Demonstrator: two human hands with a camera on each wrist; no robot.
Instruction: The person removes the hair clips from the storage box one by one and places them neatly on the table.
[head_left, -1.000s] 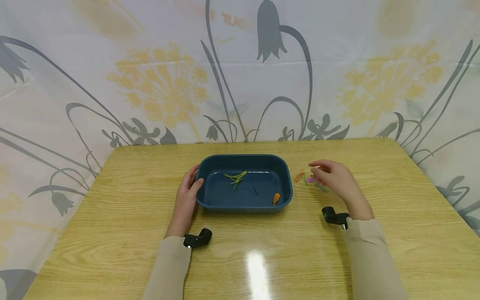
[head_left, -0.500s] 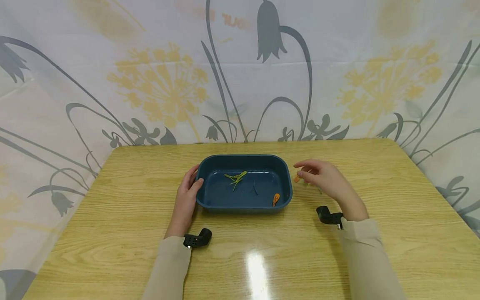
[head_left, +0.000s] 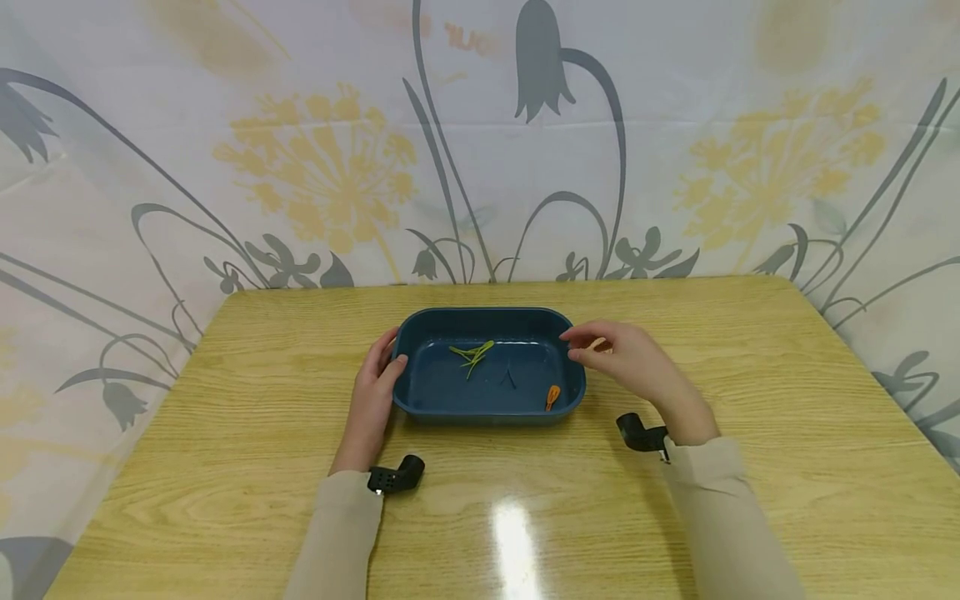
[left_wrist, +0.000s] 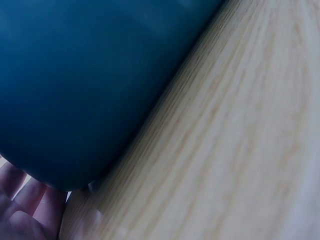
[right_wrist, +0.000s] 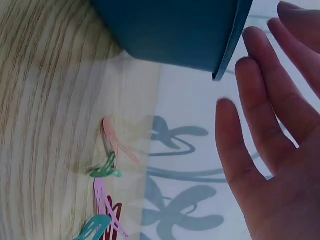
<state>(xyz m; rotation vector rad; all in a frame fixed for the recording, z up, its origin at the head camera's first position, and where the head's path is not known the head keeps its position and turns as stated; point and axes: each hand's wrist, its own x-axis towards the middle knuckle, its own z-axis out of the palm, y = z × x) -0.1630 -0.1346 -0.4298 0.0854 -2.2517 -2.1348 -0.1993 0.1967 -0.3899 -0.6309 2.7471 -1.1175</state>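
A dark blue tub (head_left: 487,419) stands on the wooden table. My left hand (head_left: 372,383) grips its left end, thumb over the rim and fingers along the outer wall. My right hand (head_left: 633,362) is at the right rim, its thumb and index fingertips reaching over the edge and apart, with nothing visible between them. Inside the tub lie yellow-green hair clips (head_left: 486,346), a thin dark clip (head_left: 512,380) and an orange hair clip (head_left: 552,395). In the right wrist view, the right fingers (right_wrist: 257,85) are relaxed beside the tub's wall.
Beside the tub lie loose hair clips: orange-pink (right_wrist: 110,132), green (right_wrist: 104,171), purple (right_wrist: 99,189), dark red (right_wrist: 116,206) and teal (right_wrist: 96,226). In the head view the right hand mostly hides them. A flower-patterned cloth (head_left: 480,167) hangs behind the table (head_left: 262,417).
My right hand has moved left, from above the loose clips to the tub's right rim. The left hand and the tub have stayed in place.
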